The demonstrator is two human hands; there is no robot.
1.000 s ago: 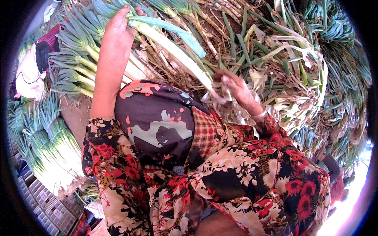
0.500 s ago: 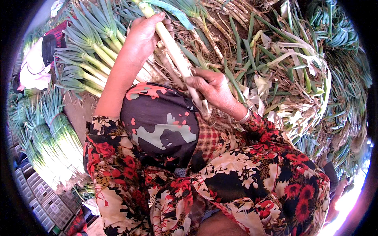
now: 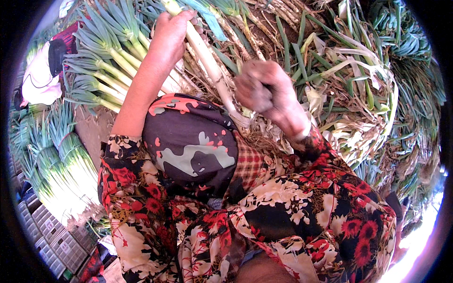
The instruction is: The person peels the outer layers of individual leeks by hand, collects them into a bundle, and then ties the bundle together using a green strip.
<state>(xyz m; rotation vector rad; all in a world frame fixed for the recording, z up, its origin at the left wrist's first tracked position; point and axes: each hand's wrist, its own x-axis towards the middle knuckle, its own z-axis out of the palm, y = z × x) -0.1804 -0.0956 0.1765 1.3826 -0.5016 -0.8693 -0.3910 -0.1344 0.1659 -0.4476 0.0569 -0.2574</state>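
Observation:
My left hand [image 3: 167, 40] is closed around the upper stalk of a long green onion [image 3: 207, 59], which slants down to the right with its pale root end over my lap. Just right of the stalk's lower half is my right hand [image 3: 266, 89], its fingers curled in and smeared by motion. Whatever it may hold is hidden. Under the root end lies dark patterned cloth [image 3: 188, 146] over my knee, beside red checked cloth [image 3: 250, 160]. Left of my left forearm, several green onions with clean pale stalks [image 3: 111, 70] lie side by side.
Loose peeled leaves and husks [image 3: 349, 104] are heaped on the right. Unpeeled brownish stalks [image 3: 236, 40] lie ahead. Tied bundles of green onions [image 3: 66, 170] stand at the left, near grey crates [image 3: 59, 240]. A white and pink cloth item [image 3: 42, 80] lies far left.
My right hand has come off the lower stalk and moved up and right, its fingers curling in. My left hand keeps its hold, shifted slightly left.

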